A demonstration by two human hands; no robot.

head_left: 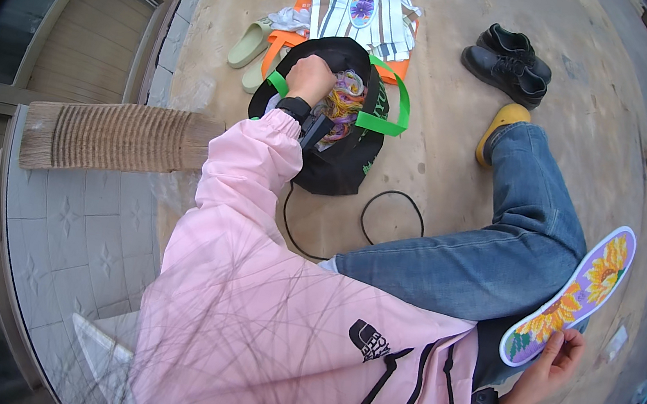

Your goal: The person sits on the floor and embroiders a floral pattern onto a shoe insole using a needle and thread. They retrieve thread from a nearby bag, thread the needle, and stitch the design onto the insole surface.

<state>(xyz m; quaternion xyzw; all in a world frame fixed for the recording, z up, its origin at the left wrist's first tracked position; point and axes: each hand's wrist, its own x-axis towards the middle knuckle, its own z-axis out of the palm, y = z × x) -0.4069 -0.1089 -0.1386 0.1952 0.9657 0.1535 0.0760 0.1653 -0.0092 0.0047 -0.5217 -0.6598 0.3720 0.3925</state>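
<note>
Brown floor covering (443, 177) lies under the black bag (367, 158). Out to my right, a flowered insole (570, 299) is pinched between right hand (540, 380) thumb and fingers. Left hand (310, 78) curls into the bag's mouth, hold unclear; I'm seemingly searching it. Drawing out the coloured threads (344, 104) inside would call for untangling.

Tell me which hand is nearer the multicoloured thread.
Left. The left hand is at the black tote, beside the multicoloured thread; the right hand is far off to its lower right, holding the sunflower insole.

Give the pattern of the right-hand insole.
Insole: yellow-orange flowers, green leaf, purple ground; head view.
</note>
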